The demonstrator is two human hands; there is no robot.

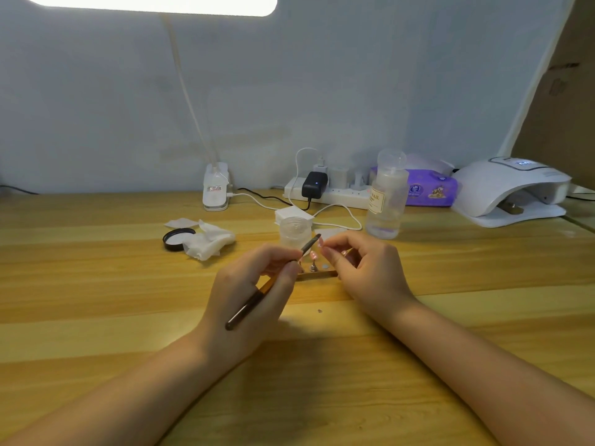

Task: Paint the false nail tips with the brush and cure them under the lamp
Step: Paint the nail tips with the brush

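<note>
- Left hand (254,281) near the middle of the desk (96,284), fingers curled round a dark brush (257,296), bristle end slanting up to the right.
- Right hand (367,272) just beside it, fingertips pinching a small pink nail tip (321,242) against the brush end.
- Between the hands, a small stand (317,273) with another pink nail tip (313,254) on a peg.
- White curing lamp (512,191) at the far right edge.
- Clear bottle (386,201), crumpled tissue (209,241) and black lid (175,238) farther back.
</note>
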